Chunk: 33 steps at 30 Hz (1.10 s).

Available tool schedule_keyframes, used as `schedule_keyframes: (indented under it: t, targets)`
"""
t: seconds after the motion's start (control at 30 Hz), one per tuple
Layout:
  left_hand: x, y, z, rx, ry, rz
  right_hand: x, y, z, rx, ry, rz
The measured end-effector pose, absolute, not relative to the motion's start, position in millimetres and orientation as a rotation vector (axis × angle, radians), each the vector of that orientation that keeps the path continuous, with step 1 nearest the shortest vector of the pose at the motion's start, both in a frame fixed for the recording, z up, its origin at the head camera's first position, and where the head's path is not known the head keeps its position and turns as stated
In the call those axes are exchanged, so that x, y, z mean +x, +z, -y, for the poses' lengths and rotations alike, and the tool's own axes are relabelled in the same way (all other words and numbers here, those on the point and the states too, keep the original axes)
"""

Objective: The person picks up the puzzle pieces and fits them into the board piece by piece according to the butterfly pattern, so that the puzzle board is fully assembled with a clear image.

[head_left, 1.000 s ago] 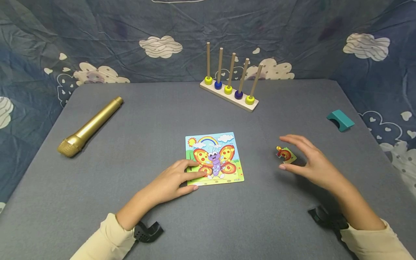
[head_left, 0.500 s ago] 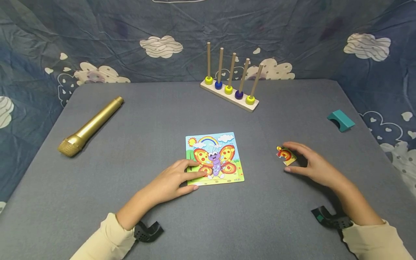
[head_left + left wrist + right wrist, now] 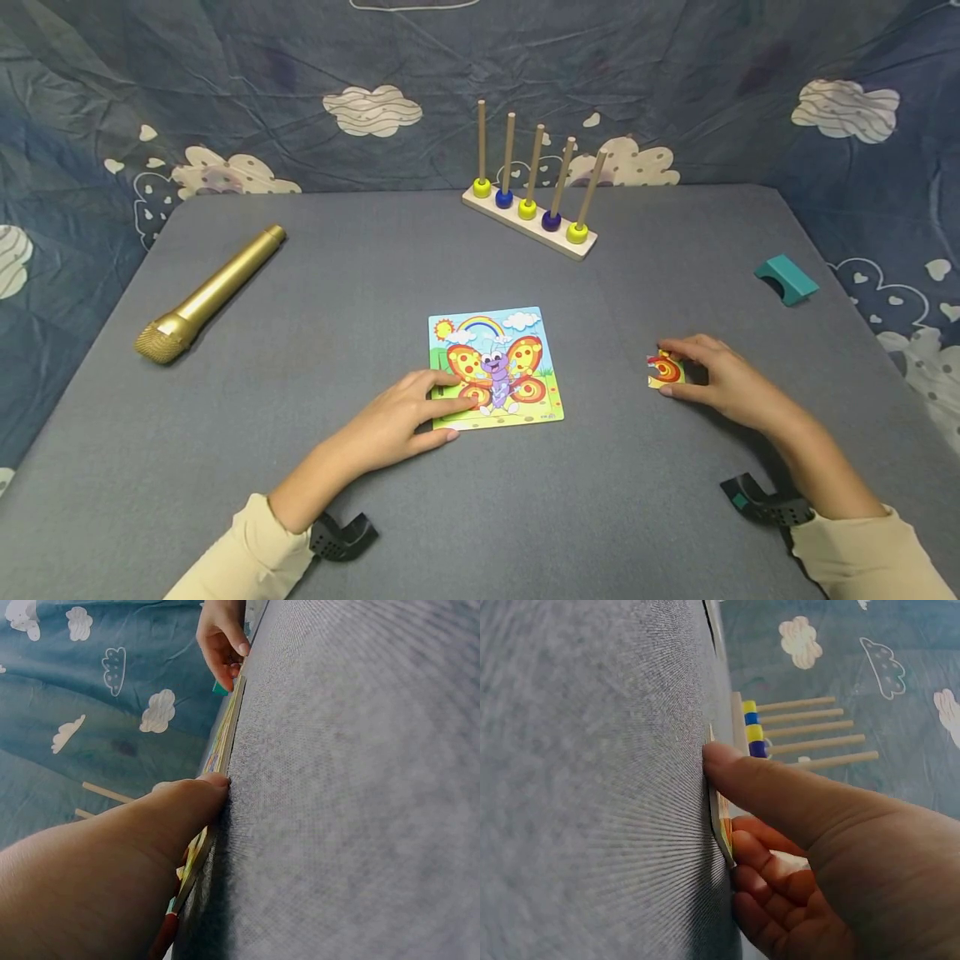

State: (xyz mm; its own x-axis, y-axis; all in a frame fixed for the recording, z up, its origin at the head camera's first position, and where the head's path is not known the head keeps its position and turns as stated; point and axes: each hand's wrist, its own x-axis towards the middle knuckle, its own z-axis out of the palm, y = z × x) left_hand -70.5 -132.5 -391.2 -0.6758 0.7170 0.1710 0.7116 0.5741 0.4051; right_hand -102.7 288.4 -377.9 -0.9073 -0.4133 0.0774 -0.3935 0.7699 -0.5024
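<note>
A square butterfly puzzle board (image 3: 517, 408) lies flat on the table in the head view. My left hand (image 3: 397, 421) rests on its left side, fingers extended over the picture and thumb along the near edge; the left wrist view shows that thumb (image 3: 210, 787) right at the board's side. To the right of the board, my right hand (image 3: 723, 379) pinches a small puzzle piece (image 3: 664, 372) with a red and orange swirl between thumb and fingers. From the right wrist, the piece (image 3: 724, 825) appears edge-on, low at the tabletop, partly hidden by the thumb.
A gold microphone (image 3: 213, 292) lies at the left. Toward the back stands a wooden peg stand (image 3: 528, 225) with yellow and blue beads on upright rods. A teal arch block (image 3: 789, 279) sits at the right, and a cloud-patterned cloth (image 3: 247, 92) hangs behind the table.
My right hand has closed in on the small puzzle piece and gripped it, and the piece has turned and shifted slightly. My left hand has stayed on the board.
</note>
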Motion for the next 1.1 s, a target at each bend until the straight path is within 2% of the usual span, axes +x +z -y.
schedule_keyframes:
  t: [0.17,0.53,0.87,1.1]
  targets:
    - [-70.2,-391.2,132.3,1.262,0.708,-2.777,-101.9,-376.2,-283.9,-0.596,-0.788,-2.949]
    - [-70.5,-391.8,131.5,1.258,0.704,-2.783,-100.0,-370.6,-274.7,-0.68,-0.829,-2.996]
    - [-68.9,-387.6,120.9,1.316,0.558,-2.887,-93.5,-344.2,-220.2,-1.08,-0.923,-2.931]
    - [-66.5,-383.2,110.3,1.346,0.539,-2.82,-94.8,-351.8,-177.5,-1.272,-0.973,-2.747]
